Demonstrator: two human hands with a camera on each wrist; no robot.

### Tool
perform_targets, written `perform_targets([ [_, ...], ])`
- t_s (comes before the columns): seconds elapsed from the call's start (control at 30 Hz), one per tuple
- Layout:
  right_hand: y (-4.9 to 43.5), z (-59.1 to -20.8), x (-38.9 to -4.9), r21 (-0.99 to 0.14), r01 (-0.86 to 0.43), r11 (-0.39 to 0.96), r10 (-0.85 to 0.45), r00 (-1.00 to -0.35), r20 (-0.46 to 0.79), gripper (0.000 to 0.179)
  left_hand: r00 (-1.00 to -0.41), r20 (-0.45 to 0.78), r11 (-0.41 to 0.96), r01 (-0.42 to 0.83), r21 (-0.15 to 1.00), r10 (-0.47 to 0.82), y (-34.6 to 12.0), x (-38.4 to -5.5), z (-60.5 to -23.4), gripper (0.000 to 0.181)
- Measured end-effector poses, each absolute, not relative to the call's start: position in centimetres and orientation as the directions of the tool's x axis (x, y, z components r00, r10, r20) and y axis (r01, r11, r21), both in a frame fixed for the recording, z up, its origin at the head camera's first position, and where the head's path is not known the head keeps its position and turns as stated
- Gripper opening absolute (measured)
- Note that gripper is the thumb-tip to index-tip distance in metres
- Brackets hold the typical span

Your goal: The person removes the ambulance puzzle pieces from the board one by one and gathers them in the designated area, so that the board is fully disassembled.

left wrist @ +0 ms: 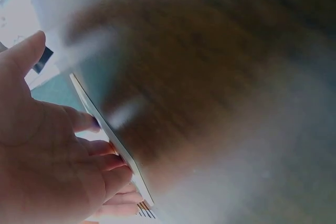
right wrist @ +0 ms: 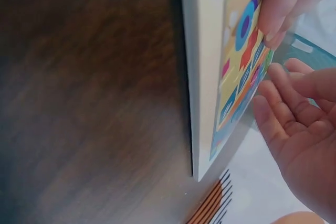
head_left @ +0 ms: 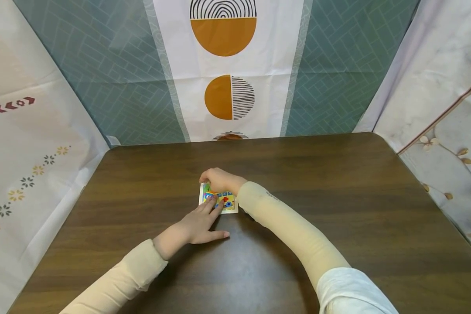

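Note:
A small white-rimmed picture board with a bright design in yellow, blue, red and green lies flat on the table. My left hand rests its straight fingers on the board's near left part, thumb spread toward the right. Over the far left corner, my right hand bends its fingers down onto the board. In the right wrist view the fingers of the right hand are loosely bent, tips right at the picture, with nothing visible between them. The left wrist view shows the board edge-on, beside the left palm.
The brown wooden table stretches around the board on every side. Behind it hangs a teal and white curtain with orange half circles. Patterned white cloths hang at the left and right.

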State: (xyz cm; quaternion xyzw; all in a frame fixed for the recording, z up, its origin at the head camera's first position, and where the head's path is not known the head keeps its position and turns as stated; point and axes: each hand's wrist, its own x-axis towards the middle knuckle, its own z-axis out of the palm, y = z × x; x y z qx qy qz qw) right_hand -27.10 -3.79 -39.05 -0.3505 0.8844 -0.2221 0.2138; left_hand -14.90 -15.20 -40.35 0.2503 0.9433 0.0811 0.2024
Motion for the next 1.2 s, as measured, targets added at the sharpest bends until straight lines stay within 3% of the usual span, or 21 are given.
perform_targets([
  [0.3,-4.2,-39.1,-27.5,-0.560,-0.505,0.657,-0.692,-0.699,-0.181,0.029,-0.790,-0.350,0.863,0.436,0.257,0.503,-15.3,-15.1,-40.1,0.091],
  [0.83,-4.6,-39.0,-29.2,-0.714,-0.273,0.644,-0.614,-0.742,-0.270,0.026,-0.817,-0.281,0.859,0.438,0.265,0.503,-15.2,-15.9,-40.1,0.085],
  [1.2,-4.8,-39.4,-29.3,-0.737,-0.249,0.629,-0.624,-0.728,-0.286,0.025,-0.851,-0.304,0.902,0.387,0.191,0.429,-13.9,-16.1,-40.4,0.095],
])
